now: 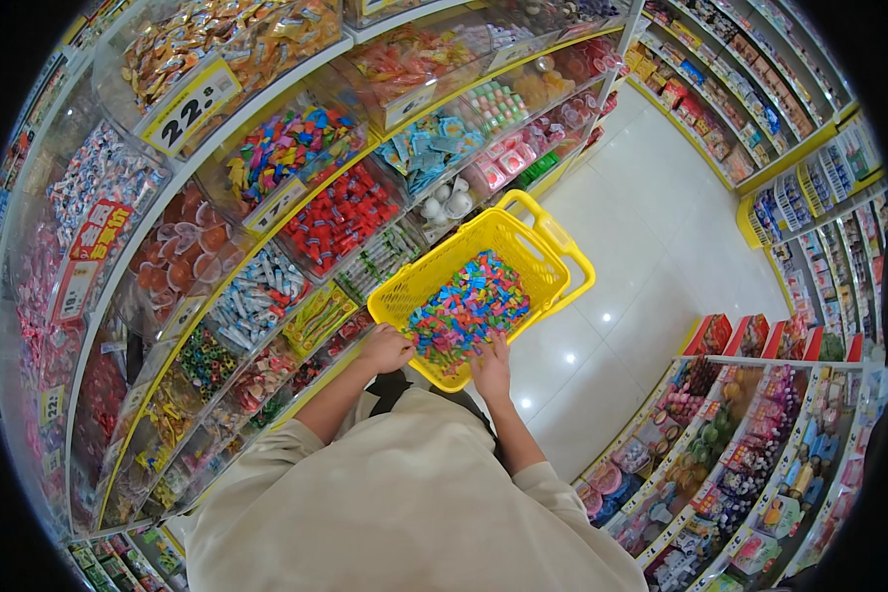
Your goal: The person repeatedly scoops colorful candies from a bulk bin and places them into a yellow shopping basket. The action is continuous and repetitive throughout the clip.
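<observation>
A yellow plastic shopping basket [397,294] is in front of me, tilted in the view. A heap of small wrapped candies [473,303] in blue, red, green and pink covers much of its bottom. At the basket's near left corner, my left hand [387,348] has its fingers curled over the rim. My right hand [493,366] is at the near right side, its fingertips reaching over the rim against the edge of the candies. Whether those fingers pinch any candy is hidden. The basket's yellow handles [581,270] lie folded out on the far right side.
Clear bins of bulk sweets rise in tiers on the left, including red wrapped candies [340,218] and mixed bright candies [292,152]. Pale floor tiles [636,244] run along the aisle to the right. Another shelf of packaged sweets [710,444] stands at lower right.
</observation>
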Available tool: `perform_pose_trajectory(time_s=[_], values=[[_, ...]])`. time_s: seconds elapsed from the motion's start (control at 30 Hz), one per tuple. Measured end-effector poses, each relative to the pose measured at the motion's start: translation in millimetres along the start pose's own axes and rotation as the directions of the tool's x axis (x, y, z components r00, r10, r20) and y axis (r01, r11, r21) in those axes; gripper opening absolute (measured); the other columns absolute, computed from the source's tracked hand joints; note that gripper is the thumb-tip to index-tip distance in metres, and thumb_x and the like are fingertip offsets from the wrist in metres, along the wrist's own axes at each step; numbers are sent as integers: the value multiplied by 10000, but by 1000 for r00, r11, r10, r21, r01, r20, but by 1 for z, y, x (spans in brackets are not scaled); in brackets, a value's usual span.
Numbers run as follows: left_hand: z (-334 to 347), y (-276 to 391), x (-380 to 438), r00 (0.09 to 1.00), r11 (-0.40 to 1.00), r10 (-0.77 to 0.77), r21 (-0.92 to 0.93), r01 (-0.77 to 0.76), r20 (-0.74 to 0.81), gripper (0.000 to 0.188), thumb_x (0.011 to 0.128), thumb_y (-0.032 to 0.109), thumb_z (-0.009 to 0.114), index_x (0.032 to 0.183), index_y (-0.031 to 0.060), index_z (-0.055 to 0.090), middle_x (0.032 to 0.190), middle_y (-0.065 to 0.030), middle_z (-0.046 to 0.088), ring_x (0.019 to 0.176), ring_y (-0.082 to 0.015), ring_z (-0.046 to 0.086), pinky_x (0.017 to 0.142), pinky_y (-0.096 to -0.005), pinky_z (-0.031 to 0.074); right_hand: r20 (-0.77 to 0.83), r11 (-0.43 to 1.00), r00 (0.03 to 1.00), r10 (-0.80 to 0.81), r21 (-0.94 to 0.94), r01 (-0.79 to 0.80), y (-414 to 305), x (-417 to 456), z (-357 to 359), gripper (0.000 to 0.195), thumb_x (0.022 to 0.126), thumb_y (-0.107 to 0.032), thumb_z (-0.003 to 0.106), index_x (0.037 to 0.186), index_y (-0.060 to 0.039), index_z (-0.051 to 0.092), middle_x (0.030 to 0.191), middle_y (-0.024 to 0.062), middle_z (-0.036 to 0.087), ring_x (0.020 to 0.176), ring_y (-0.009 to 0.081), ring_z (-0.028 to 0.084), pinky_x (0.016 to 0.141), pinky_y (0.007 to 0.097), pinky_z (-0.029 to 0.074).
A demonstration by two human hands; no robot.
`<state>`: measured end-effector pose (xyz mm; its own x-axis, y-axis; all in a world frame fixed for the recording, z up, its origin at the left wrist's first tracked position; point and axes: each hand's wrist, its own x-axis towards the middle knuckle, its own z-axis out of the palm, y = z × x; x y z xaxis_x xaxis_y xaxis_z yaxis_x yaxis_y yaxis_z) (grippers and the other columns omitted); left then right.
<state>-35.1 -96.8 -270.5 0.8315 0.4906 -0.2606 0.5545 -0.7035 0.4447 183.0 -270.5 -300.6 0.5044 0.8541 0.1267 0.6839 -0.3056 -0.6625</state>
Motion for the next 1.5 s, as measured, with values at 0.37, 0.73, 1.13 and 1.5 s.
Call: perform_pose_trajectory(time_s=[0.37, 0.73, 1.13, 1.5], values=[[-105, 14, 4, 963, 963, 180, -164, -215, -201, 171, 913, 199, 641, 1025, 85, 701, 1053, -100, 668, 1069, -306, 602, 929, -440, 462, -13, 999, 1000, -11, -36, 11, -53, 42, -21, 320, 856, -121, 702, 1153, -17, 643, 1342, 251, 547, 1257, 437, 514, 1045, 524, 435], [-326, 27, -26, 543, 956, 293, 226, -188, -787, 210, 826, 98, 702, 1032, 67, 669, 1087, -90, 649, 1107, -306, 595, 967, -447, 465, -143, 815, 842, -521, 209, 540, -266, 199, -65, 207, 852, -8, 673, 1058, -27, 672, 1141, 168, 669, 1084, 365, 628, 922, 423, 518], [-357, -3, 16, 744, 827, -505, 3, 562, -437, 604, 909, 648, 556, 1300, 197, 650, 1367, -188, 557, 1251, -422, 531, 1049, -529, 442, 372, 809, 788, -490, -142, 570, -388, 339, -54, 279, 846, -280, 666, 1088, -157, 731, 1072, 135, 723, 1056, 326, 670, 916, 455, 533], [-349, -12, 20, 746, 903, -379, -42, 428, -547, 545, 885, 472, 691, 1192, 23, 680, 1314, -229, 590, 1285, -400, 509, 1075, -473, 444, 613, 735, 645, -457, -148, 662, -375, 374, -32, 262, 803, -243, 647, 1032, -184, 760, 1085, 89, 736, 1042, 308, 681, 936, 440, 517]])
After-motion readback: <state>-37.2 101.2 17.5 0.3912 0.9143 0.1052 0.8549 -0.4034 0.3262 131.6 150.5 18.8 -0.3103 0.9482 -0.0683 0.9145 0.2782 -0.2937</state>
